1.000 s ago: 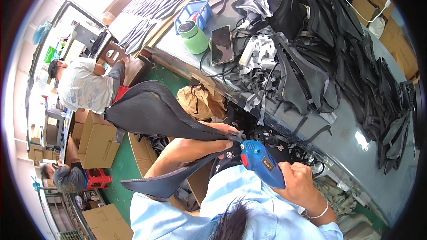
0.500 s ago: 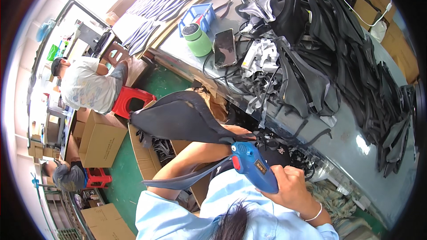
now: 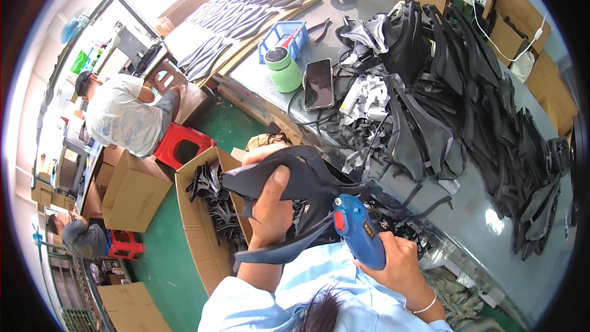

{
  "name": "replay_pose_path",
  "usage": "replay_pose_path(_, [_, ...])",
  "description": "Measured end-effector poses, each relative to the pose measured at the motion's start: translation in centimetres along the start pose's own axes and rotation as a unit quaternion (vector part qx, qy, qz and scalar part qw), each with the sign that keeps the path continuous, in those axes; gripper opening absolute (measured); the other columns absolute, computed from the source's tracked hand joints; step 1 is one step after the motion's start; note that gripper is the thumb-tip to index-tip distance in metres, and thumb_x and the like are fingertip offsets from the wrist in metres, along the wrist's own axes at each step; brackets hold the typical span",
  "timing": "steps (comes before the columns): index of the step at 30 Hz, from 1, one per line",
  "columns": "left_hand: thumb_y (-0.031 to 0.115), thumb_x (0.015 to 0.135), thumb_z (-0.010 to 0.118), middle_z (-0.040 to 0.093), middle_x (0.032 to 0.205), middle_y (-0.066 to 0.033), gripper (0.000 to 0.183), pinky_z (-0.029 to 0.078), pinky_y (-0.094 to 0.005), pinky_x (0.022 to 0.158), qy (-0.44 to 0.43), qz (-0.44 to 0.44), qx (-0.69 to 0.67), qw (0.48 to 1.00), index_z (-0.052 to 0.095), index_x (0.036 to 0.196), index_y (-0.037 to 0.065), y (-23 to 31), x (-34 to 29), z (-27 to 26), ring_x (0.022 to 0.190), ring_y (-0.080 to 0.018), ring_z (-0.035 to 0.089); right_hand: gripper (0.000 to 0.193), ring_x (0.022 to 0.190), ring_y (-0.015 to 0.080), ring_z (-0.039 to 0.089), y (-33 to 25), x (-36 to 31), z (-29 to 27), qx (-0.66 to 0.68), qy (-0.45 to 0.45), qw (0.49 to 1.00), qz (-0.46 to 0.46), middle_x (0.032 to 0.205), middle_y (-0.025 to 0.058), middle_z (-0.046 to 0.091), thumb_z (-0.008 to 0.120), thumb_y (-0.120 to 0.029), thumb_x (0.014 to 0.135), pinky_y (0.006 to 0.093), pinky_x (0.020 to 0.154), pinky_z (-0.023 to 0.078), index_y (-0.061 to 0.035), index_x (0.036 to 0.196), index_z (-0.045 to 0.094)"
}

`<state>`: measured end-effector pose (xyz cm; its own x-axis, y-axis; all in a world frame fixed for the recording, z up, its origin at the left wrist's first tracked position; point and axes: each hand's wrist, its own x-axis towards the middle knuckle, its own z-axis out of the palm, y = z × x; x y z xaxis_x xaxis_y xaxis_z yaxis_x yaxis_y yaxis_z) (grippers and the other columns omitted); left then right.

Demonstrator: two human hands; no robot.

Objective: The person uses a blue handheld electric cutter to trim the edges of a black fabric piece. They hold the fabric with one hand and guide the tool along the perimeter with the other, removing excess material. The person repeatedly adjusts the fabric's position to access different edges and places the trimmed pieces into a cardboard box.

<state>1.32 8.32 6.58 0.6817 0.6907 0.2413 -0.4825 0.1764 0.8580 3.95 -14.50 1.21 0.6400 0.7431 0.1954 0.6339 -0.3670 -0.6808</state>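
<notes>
My left hand point(image 3: 270, 209) is wrapped round a black curved padded piece point(image 3: 298, 178), thumb on top of it. A narrower dark arm of the piece point(image 3: 279, 252) curves back across my left wrist. In my right hand point(image 3: 396, 261) is a blue handheld power tool point(image 3: 361, 233) with a red button and a small display. The tool's front end lies close to the black piece; whether they touch cannot be made out. Below the piece, my lap is partly hidden.
On the grey metal table point(image 3: 485, 209) lie piled black curved pieces point(image 3: 473, 86), a phone point(image 3: 318, 83), a green bottle point(image 3: 284, 71) and a blue basket point(image 3: 298, 34). An open carton point(image 3: 203, 246) of black parts stands at my left. Two people sit on red stools point(image 3: 184, 144) farther left.
My left hand, earlier mostly hidden behind the black piece, now shows with its thumb over the top. The piece has turned and drawn in. The tool sits slightly farther right in view.
</notes>
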Motion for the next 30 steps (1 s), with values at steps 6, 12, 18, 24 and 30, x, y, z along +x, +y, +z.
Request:
replay_pose_path(6, [0.014, 0.078, 0.060, 0.054, 0.103, -0.0112, 0.037, 0.045, -0.0363, 0.089, 0.005, 0.010, -0.019, 1.000, 0.046, 0.110, 0.006, -1.5, -1.2, 0.0, 0.097, -0.0207, 0.055, 0.052, 0.055, 0.0235, 0.063, -0.5, 0.1, 0.0, 0.039, -0.001, 0.999, 0.010, 0.065, 0.0109, 0.061, 0.083, -0.031, 0.064, 0.0312, 0.054, 0.050, 0.0016, 0.091, 0.053])
replay_pose_path(12, [0.009, 0.077, 0.060, 0.052, 0.109, -0.0149, 0.034, 0.041, -0.0387, 0.092, -0.021, 0.027, -0.033, 0.999, 0.046, 0.107, 0.004, -2.3, -2.2, -0.1, 0.102, -0.0226, 0.052, 0.053, 0.053, 0.0220, 0.063, -1.3, 0.6, -0.1, 0.098, 0.004, 0.995, 0.026, 0.064, 0.0094, 0.061, 0.085, -0.033, 0.063, 0.0306, 0.053, 0.050, -0.0004, 0.088, 0.051])
replay_pose_path(18, [0.012, 0.077, 0.060, 0.053, 0.106, -0.0132, 0.036, 0.045, -0.0384, 0.089, -0.029, 0.029, -0.012, 0.999, 0.044, 0.110, 0.006, -3.3, -2.8, 0.0, 0.100, -0.0234, 0.055, 0.055, 0.053, 0.0224, 0.062, -1.6, 1.0, -0.1, 0.110, 0.024, 0.993, 0.023, 0.063, 0.0094, 0.059, 0.086, -0.032, 0.061, 0.0304, 0.051, 0.048, -0.0013, 0.087, 0.050])
replay_pose_path(24, [0.008, 0.075, 0.058, 0.054, 0.106, -0.0148, 0.036, 0.045, -0.0367, 0.089, -0.039, -0.028, 0.010, 0.999, 0.046, 0.108, 0.004, -2.4, -3.0, 0.2, 0.099, -0.0235, 0.055, 0.052, 0.052, 0.0243, 0.060, -1.6, 1.1, -0.3, 0.064, 0.045, 0.997, 0.005, 0.062, 0.0097, 0.059, 0.085, -0.029, 0.062, 0.0327, 0.050, 0.047, -0.0013, 0.089, 0.051])
replay_pose_path(30, [0.002, 0.076, 0.056, 0.056, 0.104, -0.0136, 0.034, 0.045, -0.0340, 0.089, -0.056, -0.112, 0.061, 0.990, 0.047, 0.109, 0.002, -0.8, -2.8, 0.2, 0.097, -0.0205, 0.056, 0.044, 0.052, 0.0265, 0.057, -1.2, 0.8, -0.3, -0.012, 0.063, 0.997, -0.030, 0.062, 0.0093, 0.059, 0.081, -0.025, 0.066, 0.0361, 0.050, 0.044, -0.0008, 0.090, 0.053])
